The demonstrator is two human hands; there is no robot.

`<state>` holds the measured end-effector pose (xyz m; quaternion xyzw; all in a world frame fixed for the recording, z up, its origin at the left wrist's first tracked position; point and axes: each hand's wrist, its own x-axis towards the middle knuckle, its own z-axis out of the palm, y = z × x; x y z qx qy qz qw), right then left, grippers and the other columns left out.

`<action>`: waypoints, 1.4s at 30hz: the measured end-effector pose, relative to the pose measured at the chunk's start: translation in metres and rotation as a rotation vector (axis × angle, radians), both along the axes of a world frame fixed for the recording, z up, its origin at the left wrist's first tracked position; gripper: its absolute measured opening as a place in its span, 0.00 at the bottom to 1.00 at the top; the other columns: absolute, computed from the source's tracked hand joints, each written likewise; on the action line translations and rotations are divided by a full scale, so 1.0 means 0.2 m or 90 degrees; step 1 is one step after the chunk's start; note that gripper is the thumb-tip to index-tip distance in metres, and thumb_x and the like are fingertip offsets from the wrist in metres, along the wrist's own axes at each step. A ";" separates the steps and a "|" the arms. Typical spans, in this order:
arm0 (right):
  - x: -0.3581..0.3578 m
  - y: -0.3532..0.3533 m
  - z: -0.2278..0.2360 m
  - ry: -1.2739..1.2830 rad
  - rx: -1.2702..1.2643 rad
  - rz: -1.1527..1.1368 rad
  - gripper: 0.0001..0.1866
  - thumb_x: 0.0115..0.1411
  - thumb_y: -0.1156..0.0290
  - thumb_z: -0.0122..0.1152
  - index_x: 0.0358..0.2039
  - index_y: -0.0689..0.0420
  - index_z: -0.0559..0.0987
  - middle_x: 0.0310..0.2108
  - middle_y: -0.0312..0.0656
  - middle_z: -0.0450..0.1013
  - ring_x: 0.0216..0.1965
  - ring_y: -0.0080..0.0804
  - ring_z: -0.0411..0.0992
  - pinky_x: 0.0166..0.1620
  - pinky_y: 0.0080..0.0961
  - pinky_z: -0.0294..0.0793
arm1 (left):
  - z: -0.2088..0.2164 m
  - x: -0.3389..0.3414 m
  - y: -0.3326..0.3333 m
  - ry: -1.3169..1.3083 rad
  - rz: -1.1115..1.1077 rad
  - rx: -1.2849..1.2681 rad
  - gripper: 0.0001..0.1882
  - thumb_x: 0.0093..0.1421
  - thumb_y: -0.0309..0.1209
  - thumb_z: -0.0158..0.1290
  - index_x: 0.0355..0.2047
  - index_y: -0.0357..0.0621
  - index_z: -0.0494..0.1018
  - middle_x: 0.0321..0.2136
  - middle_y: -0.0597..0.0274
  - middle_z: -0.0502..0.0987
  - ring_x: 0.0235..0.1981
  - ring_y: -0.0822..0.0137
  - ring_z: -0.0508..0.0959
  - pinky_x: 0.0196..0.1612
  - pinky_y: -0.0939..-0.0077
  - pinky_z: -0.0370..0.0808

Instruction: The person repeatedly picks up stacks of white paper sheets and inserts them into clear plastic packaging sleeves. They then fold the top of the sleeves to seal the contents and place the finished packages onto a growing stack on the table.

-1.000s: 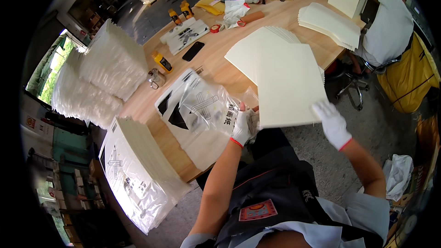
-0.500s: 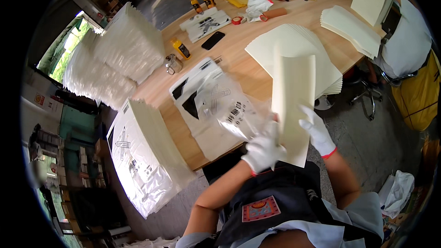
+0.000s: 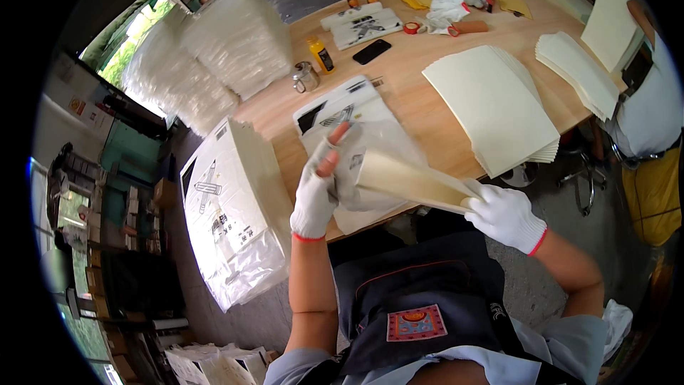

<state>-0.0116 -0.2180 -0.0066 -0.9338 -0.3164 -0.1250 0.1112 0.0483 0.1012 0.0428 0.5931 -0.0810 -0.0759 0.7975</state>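
Note:
My right hand (image 3: 506,217), in a white glove with a red cuff, grips one end of a bent sheaf of cream paper (image 3: 420,182). The sheaf's other end lies against a clear printed plastic bag (image 3: 385,128); blur hides whether it is inside. My left hand (image 3: 317,196), gloved with thumb and forefinger bare, pinches the bag's blurred film at the near left. Beneath are more printed bags (image 3: 324,114) on the wooden table. A fanned stack of cream paper (image 3: 491,107) lies to the right.
At the left stands a pile of filled bags (image 3: 228,221), with tall wrapped stacks (image 3: 235,36) behind. A metal jar (image 3: 305,77), an orange bottle (image 3: 320,55) and a black phone (image 3: 372,51) sit farther back. Another person (image 3: 648,107) sits at the far right by more paper.
The paper sheaf has swung from upright to nearly level, its free end now pointing left at the bag. My left hand has moved left, off the paper to the bag; my right hand has closed on the sheaf.

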 end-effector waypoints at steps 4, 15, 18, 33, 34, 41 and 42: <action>0.11 0.20 0.03 0.191 -0.022 0.059 0.15 0.54 0.56 0.57 0.29 0.56 0.76 0.28 0.46 0.73 0.28 0.44 0.74 0.29 0.40 0.74 | -0.03 -0.27 -0.18 -0.234 -0.169 0.600 0.36 0.55 0.27 0.55 0.63 0.45 0.56 0.47 0.41 0.71 0.54 0.53 0.70 0.56 0.68 0.63; 0.47 0.55 -0.64 0.439 0.328 0.107 0.26 0.59 0.62 0.54 0.57 0.56 0.67 0.52 0.49 0.69 0.52 0.40 0.68 0.53 0.31 0.67 | -0.37 -0.34 -0.36 -0.448 0.103 0.581 0.23 0.47 0.21 0.51 0.46 0.52 0.74 0.20 0.64 0.74 0.20 0.62 0.77 0.20 0.66 0.70; 0.46 0.65 -0.59 0.344 0.386 0.065 0.30 0.60 0.59 0.50 0.61 0.54 0.60 0.57 0.49 0.64 0.55 0.43 0.65 0.56 0.33 0.64 | -0.30 -0.27 -0.53 -0.370 0.090 0.657 0.05 0.53 0.25 0.51 0.31 0.49 0.70 0.18 0.60 0.75 0.22 0.57 0.78 0.24 0.63 0.72; 0.15 0.34 -0.57 0.226 -0.056 -0.349 0.17 0.56 0.58 0.53 0.41 0.54 0.74 0.22 0.43 0.75 0.25 0.42 0.76 0.30 0.40 0.74 | -0.81 -0.48 -0.23 -0.411 0.138 0.687 0.08 0.50 0.27 0.57 0.32 0.49 0.74 0.26 0.61 0.75 0.29 0.59 0.76 0.30 0.66 0.73; 0.17 0.29 -0.65 0.176 -0.109 -0.317 0.17 0.59 0.55 0.48 0.31 0.56 0.75 0.15 0.43 0.73 0.16 0.43 0.73 0.20 0.42 0.70 | -0.95 -0.46 -0.12 -0.405 0.216 0.755 0.08 0.49 0.27 0.56 0.32 0.48 0.73 0.27 0.60 0.74 0.30 0.58 0.75 0.31 0.66 0.73; -0.02 0.30 -0.48 0.110 -0.112 -0.148 0.16 0.57 0.59 0.50 0.16 0.52 0.74 0.12 0.43 0.71 0.14 0.39 0.72 0.20 0.41 0.70 | -0.76 -0.74 0.19 -0.082 0.362 0.690 0.07 0.44 0.23 0.58 0.24 0.44 0.71 0.26 0.57 0.70 0.28 0.56 0.72 0.30 0.66 0.69; -0.10 0.27 -0.43 0.135 -0.131 -0.128 0.16 0.56 0.60 0.51 0.14 0.51 0.73 0.12 0.42 0.71 0.14 0.37 0.72 0.19 0.40 0.69 | -0.74 -0.83 0.19 -0.094 0.340 0.708 0.07 0.45 0.23 0.58 0.24 0.44 0.71 0.25 0.57 0.70 0.26 0.57 0.73 0.29 0.66 0.69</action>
